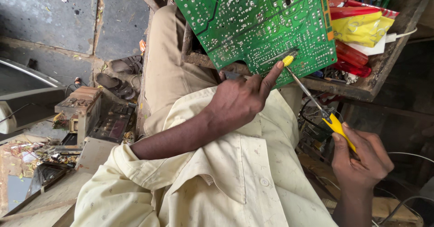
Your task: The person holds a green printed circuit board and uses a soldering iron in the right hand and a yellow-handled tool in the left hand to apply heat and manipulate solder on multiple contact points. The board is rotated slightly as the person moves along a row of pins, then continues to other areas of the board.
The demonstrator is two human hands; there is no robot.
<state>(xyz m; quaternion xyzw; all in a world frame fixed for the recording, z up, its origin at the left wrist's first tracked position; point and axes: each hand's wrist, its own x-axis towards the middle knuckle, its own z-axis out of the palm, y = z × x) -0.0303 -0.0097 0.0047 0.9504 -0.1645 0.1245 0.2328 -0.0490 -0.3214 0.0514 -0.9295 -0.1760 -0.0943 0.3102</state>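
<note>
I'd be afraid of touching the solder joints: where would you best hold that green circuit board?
By its bare edges. The green circuit board lies solder side up, so pinch the near lower edge from below, where the left hand already steadies it, fingers off the joints.

Above the left hand (237, 102), the circuit board (262, 23) is bright green, dotted with silver solder points and pale traces. The soldering tool (337, 126) in the right hand (361, 157) has a yellow handle and yellow tip. Right of the board lie red and yellow packets (361, 26). The shirt (226, 177) below is pale cream.
</note>
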